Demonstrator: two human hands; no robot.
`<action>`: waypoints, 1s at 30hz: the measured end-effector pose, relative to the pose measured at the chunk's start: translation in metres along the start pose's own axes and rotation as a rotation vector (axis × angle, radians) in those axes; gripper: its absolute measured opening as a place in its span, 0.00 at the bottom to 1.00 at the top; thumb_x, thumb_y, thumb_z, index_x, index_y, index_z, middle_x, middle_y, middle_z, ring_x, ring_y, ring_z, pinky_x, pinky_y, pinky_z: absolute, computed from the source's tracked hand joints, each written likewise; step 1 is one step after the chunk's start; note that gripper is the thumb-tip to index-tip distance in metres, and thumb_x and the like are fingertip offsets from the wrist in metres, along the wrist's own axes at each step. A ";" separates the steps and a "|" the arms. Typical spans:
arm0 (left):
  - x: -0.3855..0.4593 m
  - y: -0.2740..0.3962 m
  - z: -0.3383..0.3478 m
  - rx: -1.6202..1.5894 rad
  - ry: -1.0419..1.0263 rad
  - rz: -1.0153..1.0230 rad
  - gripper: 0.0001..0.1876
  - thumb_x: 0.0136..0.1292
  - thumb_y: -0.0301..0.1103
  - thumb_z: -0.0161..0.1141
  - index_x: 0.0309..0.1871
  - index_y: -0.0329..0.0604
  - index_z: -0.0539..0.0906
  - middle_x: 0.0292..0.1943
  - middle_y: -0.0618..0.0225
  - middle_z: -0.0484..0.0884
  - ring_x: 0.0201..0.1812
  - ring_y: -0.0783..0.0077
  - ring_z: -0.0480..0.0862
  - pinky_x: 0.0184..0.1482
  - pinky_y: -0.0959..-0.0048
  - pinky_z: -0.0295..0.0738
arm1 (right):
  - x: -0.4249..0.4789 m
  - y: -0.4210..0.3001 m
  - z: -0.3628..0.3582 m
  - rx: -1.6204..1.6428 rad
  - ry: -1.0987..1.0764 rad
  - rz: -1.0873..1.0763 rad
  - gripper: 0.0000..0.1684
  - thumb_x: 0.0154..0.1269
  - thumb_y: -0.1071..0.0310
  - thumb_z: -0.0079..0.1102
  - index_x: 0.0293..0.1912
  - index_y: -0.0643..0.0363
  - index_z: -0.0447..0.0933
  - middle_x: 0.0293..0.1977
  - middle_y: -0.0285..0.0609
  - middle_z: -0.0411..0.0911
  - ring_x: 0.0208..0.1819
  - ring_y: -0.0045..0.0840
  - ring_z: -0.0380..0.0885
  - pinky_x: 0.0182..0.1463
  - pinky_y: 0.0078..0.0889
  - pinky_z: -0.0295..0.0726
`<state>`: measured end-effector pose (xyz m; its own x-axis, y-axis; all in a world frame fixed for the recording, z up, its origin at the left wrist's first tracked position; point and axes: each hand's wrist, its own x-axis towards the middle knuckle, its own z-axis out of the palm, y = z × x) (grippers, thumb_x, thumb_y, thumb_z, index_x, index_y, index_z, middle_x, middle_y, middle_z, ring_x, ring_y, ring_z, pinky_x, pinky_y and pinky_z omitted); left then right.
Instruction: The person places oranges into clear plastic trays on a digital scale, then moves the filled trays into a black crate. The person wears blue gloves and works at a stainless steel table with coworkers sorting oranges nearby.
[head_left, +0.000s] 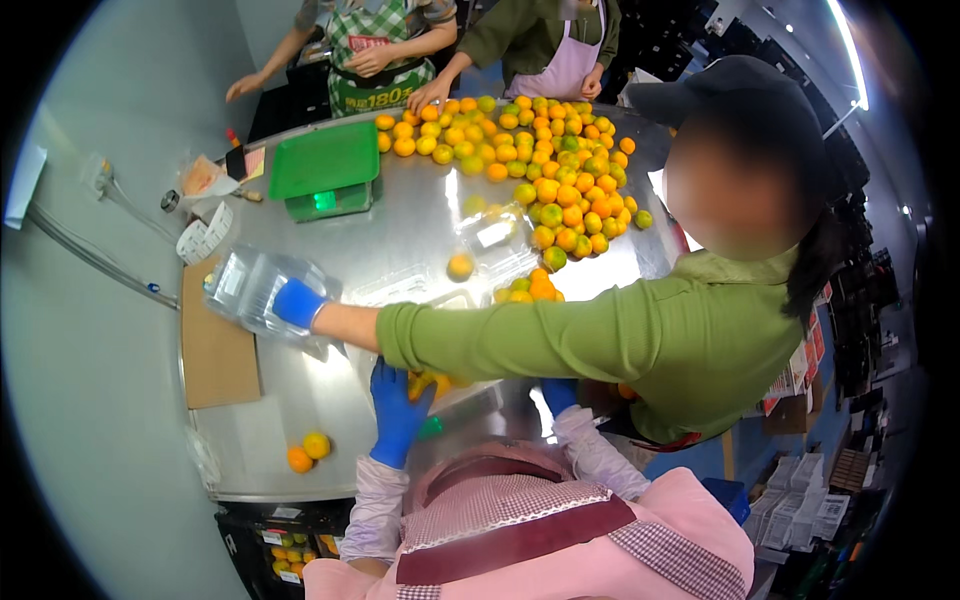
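My left hand (400, 412), in a blue glove, lies against several mandarins (435, 386) close in front of me. Its thumb is spread from the fingers, and a co-worker's green sleeve (517, 337) hides the fingertips, so I cannot tell whether it grips. A lit green display (431, 427) glows just beside this hand. My right hand (560, 394), also gloved in blue, is partly covered by the same arm; its hold cannot be made out. That co-worker's gloved hand (298, 303) is on a stack of clear plastic clamshell containers (251, 292) at the left.
A large pile of mandarins (570, 180) covers the metal table's far right. Beyond a clear clamshell (495, 236) stands a green scale (324, 161). Two loose mandarins (308, 452) lie at front left, near a cardboard sheet (217, 337). Two people stand across the table.
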<state>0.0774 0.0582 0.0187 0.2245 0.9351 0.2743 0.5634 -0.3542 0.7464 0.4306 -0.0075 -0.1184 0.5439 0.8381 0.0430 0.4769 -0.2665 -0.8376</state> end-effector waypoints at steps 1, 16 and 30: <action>0.002 -0.005 0.003 -0.022 -0.011 -0.011 0.33 0.55 0.39 0.73 0.63 0.39 0.77 0.63 0.46 0.77 0.64 0.42 0.76 0.63 0.48 0.70 | -0.001 0.012 -0.003 -0.092 0.036 0.047 0.36 0.67 0.54 0.67 0.69 0.59 0.69 0.67 0.51 0.71 0.68 0.41 0.70 0.72 0.43 0.67; -0.002 -0.016 0.026 -0.017 0.026 -0.041 0.25 0.64 0.40 0.68 0.62 0.41 0.79 0.57 0.53 0.83 0.59 0.52 0.82 0.60 0.57 0.75 | -0.015 0.065 -0.002 -0.411 0.206 0.313 0.34 0.65 0.59 0.68 0.67 0.60 0.71 0.64 0.51 0.74 0.65 0.40 0.73 0.69 0.42 0.70; 0.012 0.000 0.012 0.010 -0.010 0.000 0.28 0.56 0.36 0.70 0.60 0.36 0.79 0.59 0.43 0.79 0.63 0.38 0.76 0.64 0.50 0.70 | -0.012 0.072 -0.006 -0.425 0.257 0.333 0.33 0.64 0.63 0.69 0.66 0.61 0.72 0.60 0.51 0.77 0.61 0.40 0.76 0.66 0.41 0.73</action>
<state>0.0891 0.0689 0.0147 0.2325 0.9350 0.2679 0.5716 -0.3542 0.7401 0.4623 -0.0400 -0.1764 0.8359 0.5488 -0.0093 0.4579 -0.7066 -0.5396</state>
